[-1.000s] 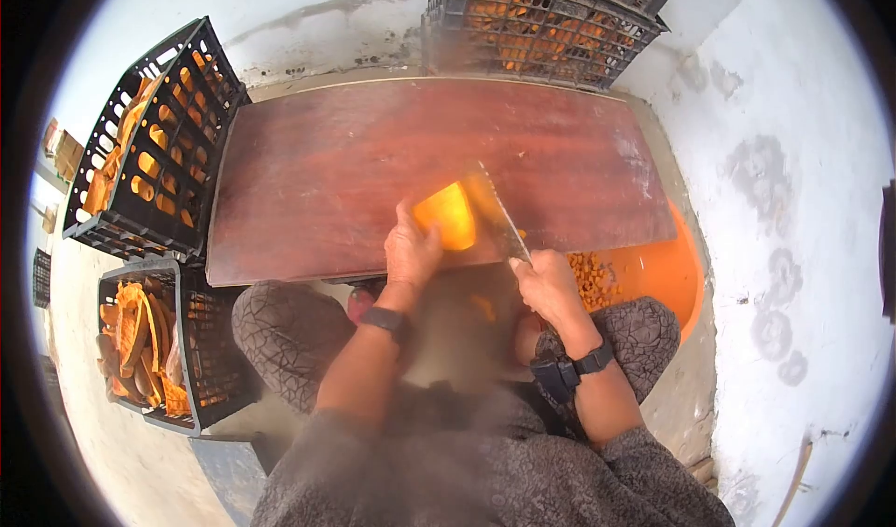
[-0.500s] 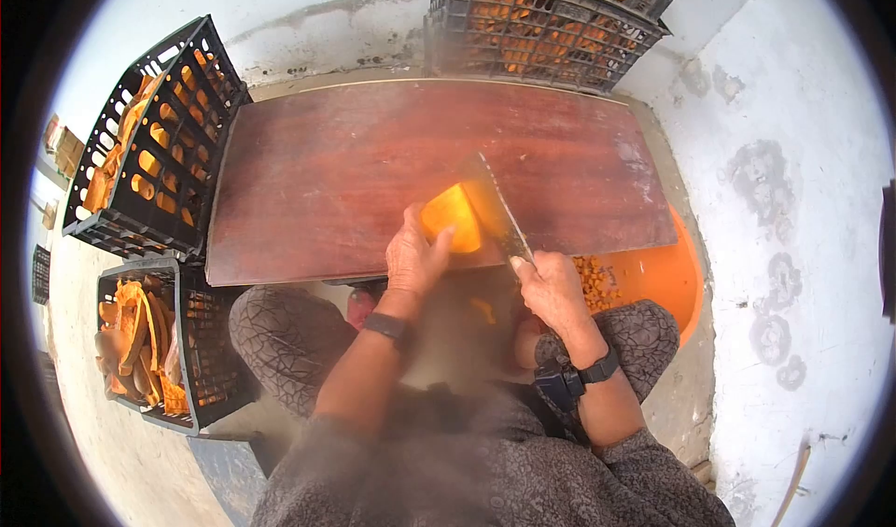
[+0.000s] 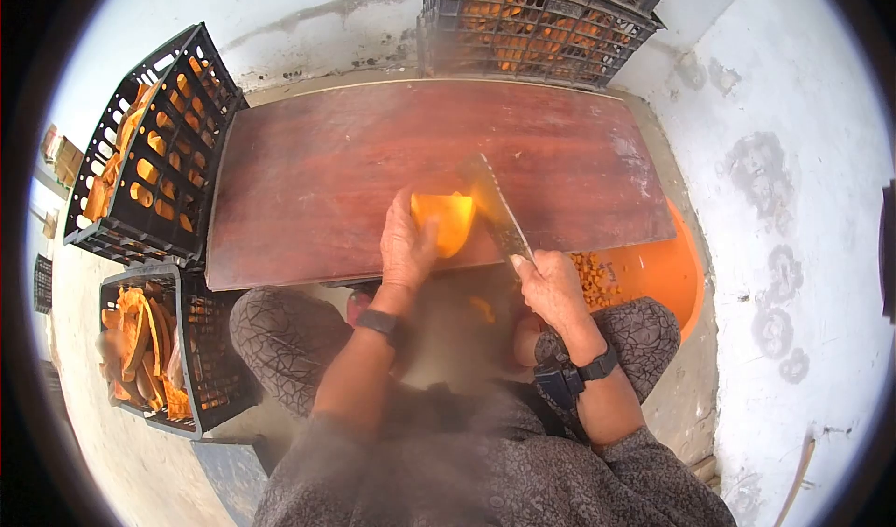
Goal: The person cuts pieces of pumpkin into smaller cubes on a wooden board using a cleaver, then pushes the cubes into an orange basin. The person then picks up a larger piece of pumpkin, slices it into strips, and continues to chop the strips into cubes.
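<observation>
1. The left hand grips an orange chunk of squash-like flesh. Its fingers are curled close together down the chunk's left side, and the thumb is tucked at the near edge.
2. The orange chunk sits on the red-brown board, close to the front edge and right up against the blade.
3. The right hand is closed in a fist round the handle of the cleaver, and the handle itself is hidden inside it. The blade slants up and to the left from the fist, along the chunk's right side.
4. Half a second ago the left thumb lay across the chunk's bright front face. Now the hand has slid up and over the left side.
5. The chunk looks turned, too: it was a taller block a second ago and now lies lower and wider.
6. The cleaver and the right hand have hardly shifted since half a second ago.
7. An orange basin pokes out from under the board's right front corner. Small cubes are heaped in it just beside the right hand.
8. Three black crates hold orange pieces:
   - the tilted crate at the board's left end
   - the lower crate by the person's left knee
   - the far crate beyond the board
</observation>
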Demonstrator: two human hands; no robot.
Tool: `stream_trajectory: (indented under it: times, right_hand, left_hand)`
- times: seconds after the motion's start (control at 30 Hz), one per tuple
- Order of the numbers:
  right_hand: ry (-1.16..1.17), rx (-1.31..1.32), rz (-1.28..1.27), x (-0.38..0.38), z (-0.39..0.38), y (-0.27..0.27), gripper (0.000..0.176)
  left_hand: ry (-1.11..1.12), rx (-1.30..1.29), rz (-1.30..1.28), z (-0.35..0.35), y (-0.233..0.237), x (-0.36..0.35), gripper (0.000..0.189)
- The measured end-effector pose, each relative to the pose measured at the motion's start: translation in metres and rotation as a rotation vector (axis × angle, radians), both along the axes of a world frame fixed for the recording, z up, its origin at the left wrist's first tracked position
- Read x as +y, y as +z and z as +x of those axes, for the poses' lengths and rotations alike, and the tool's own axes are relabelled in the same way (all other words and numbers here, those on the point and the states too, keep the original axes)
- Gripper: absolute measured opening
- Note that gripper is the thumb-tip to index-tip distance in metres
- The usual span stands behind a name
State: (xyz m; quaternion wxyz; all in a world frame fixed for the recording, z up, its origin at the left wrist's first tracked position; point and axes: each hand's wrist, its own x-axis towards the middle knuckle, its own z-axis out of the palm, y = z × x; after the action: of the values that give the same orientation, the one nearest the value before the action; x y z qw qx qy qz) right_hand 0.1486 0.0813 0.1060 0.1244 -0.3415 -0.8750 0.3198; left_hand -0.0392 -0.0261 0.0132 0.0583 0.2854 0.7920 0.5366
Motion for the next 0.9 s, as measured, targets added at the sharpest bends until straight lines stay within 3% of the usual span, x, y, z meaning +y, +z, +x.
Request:
stream_trajectory:
  times: [0.13, 0.27, 0.47, 0.53, 0.67, 0.73, 0.9]
  right_hand:
    - [-0.011, 0.027, 0.001, 0.002, 0.002, -0.003, 0.038]
    - [-0.016, 0.005, 0.012, 0.0, 0.001, 0.002, 0.038]
    - [0.0, -0.036, 0.062, 0.0, 0.002, 0.008, 0.039]
    - [0.01, -0.031, 0.083, 0.0, 0.002, 0.009, 0.039]
    - [0.018, -0.056, 0.077, -0.001, 0.001, 0.014, 0.038]
    - [0.022, -0.061, 0.079, -0.002, 0.001, 0.014, 0.038]
    - [0.067, -0.088, 0.131, -0.003, -0.002, 0.015, 0.037]
  left_hand:
    - [-0.079, 0.093, -0.164, 0.016, 0.022, 0.001, 0.078]
    - [-0.131, 0.232, -0.316, 0.018, 0.02, 0.001, 0.08]
    - [-0.273, 0.294, -0.256, 0.003, 0.006, -0.003, 0.066]
    - [-0.424, 0.235, -0.215, 0.001, 0.012, -0.007, 0.064]
    - [-0.45, 0.266, -0.242, 0.002, 0.016, -0.012, 0.063]
    - [-0.389, 0.44, -0.266, 0.004, 0.016, -0.013, 0.06]
    - [-0.426, 0.44, -0.159, 0.002, 0.016, -0.015, 0.052]
